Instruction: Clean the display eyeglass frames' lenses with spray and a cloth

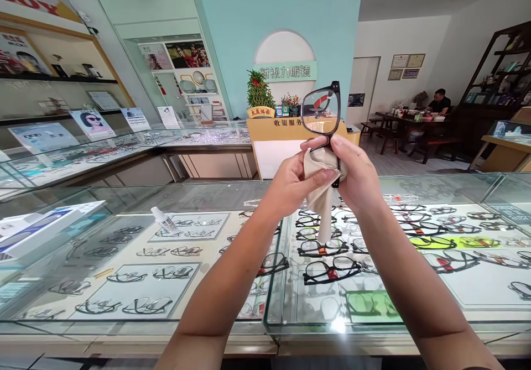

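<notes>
Raised above the glass counter is a pair of black-framed eyeglasses (339, 104), turned so that one lens is above the other. A red mark shows on the upper lens. My right hand (357, 173) grips the frame near its middle, thumb and fingers closed on it. In my left hand (292, 179) is a beige cleaning cloth (324, 215), pinched around the lower lens, with its loose end hanging down. The cloth and fingers cover much of that lower lens.
Below my arms, the glass display case (274, 303) holds rows of eyeglasses. A small white spray bottle (164, 219) stands on the left glass top. A cash counter (269, 151) with a plant (258, 89) is ahead. At the far right, a person (440, 103) sits at a wooden table.
</notes>
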The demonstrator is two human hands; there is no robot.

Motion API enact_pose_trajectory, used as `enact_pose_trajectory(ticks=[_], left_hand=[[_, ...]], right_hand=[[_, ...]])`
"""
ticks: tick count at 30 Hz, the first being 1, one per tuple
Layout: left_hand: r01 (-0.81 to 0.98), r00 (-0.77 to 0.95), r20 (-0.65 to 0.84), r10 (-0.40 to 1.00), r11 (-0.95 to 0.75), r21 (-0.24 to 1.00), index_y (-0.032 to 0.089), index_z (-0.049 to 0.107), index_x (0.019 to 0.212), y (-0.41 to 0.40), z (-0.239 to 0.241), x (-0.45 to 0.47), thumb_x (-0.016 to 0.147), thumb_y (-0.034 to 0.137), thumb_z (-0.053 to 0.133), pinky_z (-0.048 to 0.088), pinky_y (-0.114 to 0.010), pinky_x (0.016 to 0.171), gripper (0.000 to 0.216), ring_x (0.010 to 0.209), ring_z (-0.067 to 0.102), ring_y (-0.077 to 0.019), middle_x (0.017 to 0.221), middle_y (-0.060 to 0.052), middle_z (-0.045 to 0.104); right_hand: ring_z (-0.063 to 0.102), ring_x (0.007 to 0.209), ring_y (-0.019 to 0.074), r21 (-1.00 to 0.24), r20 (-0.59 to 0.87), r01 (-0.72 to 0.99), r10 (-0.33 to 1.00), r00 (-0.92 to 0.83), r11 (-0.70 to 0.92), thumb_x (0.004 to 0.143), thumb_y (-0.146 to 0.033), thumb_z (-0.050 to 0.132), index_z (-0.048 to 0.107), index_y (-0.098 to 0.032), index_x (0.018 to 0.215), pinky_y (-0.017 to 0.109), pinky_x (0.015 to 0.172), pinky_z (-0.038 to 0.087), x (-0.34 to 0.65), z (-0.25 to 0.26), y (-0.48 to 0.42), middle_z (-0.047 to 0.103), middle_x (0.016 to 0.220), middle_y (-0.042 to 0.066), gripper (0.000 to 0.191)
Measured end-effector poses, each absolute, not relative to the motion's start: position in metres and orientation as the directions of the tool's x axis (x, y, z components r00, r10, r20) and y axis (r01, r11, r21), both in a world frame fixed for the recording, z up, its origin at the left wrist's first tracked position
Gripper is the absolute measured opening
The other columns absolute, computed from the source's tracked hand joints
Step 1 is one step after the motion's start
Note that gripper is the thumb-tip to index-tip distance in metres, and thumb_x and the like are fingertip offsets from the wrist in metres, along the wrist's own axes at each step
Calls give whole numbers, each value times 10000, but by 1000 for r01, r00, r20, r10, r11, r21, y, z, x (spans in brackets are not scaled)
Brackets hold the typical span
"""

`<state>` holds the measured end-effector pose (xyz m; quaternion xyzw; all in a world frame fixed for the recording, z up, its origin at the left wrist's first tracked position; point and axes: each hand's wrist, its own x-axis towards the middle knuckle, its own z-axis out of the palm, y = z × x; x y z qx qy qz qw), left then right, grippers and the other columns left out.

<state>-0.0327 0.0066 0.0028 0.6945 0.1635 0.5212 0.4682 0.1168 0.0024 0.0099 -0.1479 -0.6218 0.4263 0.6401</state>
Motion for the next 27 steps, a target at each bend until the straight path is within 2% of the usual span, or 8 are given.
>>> enact_pose_trajectory(ticks=[13, 20, 24, 27], left_hand=[[-237, 368, 570, 735, -518, 822, 165, 752, 951, 6, 3, -32, 805, 506, 921, 517, -274, 742, 408, 763, 614, -153, 826, -19, 690], [-356, 222, 575, 788, -483, 800, 195, 750, 894, 13, -6, -26, 859, 622, 839, 492, -277, 729, 438, 751, 611, -155, 795, -2, 683], [-374, 326, 561, 760, -441, 816, 179, 737, 859, 15, -2, -35, 878, 644, 809, 515, -299, 768, 471, 809, 660, -190, 805, -32, 700], [-340, 424, 556, 715, -443, 829, 167, 754, 981, 13, 1, -42, 862, 553, 861, 521, -297, 776, 418, 853, 674, -198, 892, -51, 732]], right_hand=[[754, 1139, 261, -717, 681, -345, 715, -160, 605, 999, -583, 667, 829, -328, 1006, 434, 1059, 605, 116, 10, 1, 821, 1130, 9, 302], [751, 1015, 246, -741, 664, -317, 715, -218, 592, 1018, -593, 640, 824, -305, 1056, 417, 970, 632, 114, 10, -2, 811, 1089, 25, 344], [749, 1062, 243, -734, 666, -335, 724, -181, 591, 1013, -564, 655, 838, -314, 1045, 414, 1026, 615, 116, 11, -2, 821, 1125, 14, 311], [756, 1012, 223, -722, 668, -365, 729, -148, 587, 1009, -532, 674, 848, -323, 1015, 394, 999, 620, 118, 11, 0, 827, 1123, -1, 271]])
